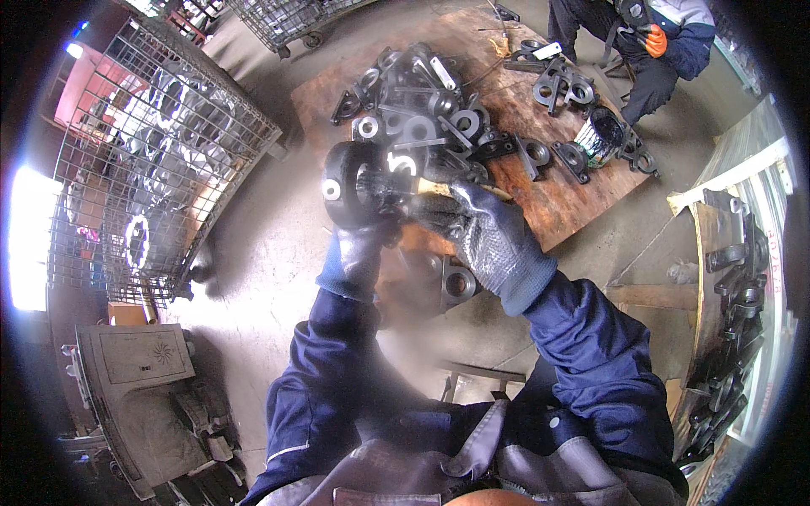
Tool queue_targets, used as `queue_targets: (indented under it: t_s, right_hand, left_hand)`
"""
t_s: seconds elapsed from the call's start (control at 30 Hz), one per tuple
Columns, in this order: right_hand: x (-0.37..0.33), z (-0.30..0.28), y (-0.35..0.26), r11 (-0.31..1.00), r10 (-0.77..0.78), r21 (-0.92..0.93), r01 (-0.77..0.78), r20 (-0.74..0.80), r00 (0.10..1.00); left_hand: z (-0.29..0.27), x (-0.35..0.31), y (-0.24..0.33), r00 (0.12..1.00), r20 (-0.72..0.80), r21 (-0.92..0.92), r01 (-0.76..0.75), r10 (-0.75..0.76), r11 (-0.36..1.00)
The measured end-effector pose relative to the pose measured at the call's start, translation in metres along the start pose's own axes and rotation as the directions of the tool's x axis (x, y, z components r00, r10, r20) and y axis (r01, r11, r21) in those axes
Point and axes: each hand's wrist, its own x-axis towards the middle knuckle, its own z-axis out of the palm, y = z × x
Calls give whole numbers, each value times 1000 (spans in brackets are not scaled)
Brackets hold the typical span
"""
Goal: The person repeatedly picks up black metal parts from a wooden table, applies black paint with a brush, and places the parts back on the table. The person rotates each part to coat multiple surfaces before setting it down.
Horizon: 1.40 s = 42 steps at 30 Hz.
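My left hand (361,246), in a grey-coated glove, is closed around the underside of a black cast-metal part (339,181) with a broad round head. In my right hand (494,234), gloved alike, is a paintbrush (435,187) with a pale wooden handle. Its dark bristle end lies against the part, and where exactly it touches is hard to make out. Just beyond my hands, a pile of similar black castings (420,126) with round holes covers a brown board (548,202). A paint-smeared bucket (601,137) with black inside stands at the board's right.
At left stands a wire cage (160,160) full of ring-shaped metal parts. A wooden crate (704,278) with more black castings is on my right. Another person (666,42), wearing an orange glove, sits at the far right. A grey cabinet (139,363) stands lower left.
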Motion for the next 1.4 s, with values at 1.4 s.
queue_targets:
  t_s: [1.4]
  right_hand:
    - [12,-24,-23,493,-384,-729,475,307,871]
  left_hand:
    - [-4,1,-7,999,-36,-23,13,-14,1000]
